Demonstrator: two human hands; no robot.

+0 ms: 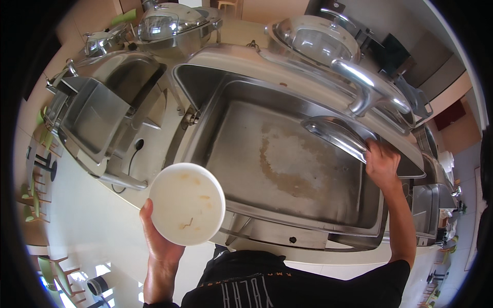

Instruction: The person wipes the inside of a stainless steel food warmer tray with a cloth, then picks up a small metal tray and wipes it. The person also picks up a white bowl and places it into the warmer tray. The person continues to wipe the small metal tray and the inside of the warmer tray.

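My left hand (165,239) holds up a round white bowl (181,208), its thumb at the rim and the palm below. Cloudy pale liquid with several brownish bits fills much of the bowl. In my right hand (383,161) is a shiny curved metal dish or bowl (334,134), tilted on its edge over a large chafing dish's rectangular steel pan (235,161). A brownish stain ring (265,165) marks the pan's floor; whether shallow water covers it is hard to tell. The chafing dish's lid (238,61) stands raised behind, its thick chrome handle (366,86) above my right hand.
Another open chafing dish (96,119) stands to the left, a black cable (132,161) near it. Two round lidded chafing dishes (173,27) (316,38) are at the back. More steel warmers (427,208) line the right. Green chairs (50,269) stand on the floor at lower left.
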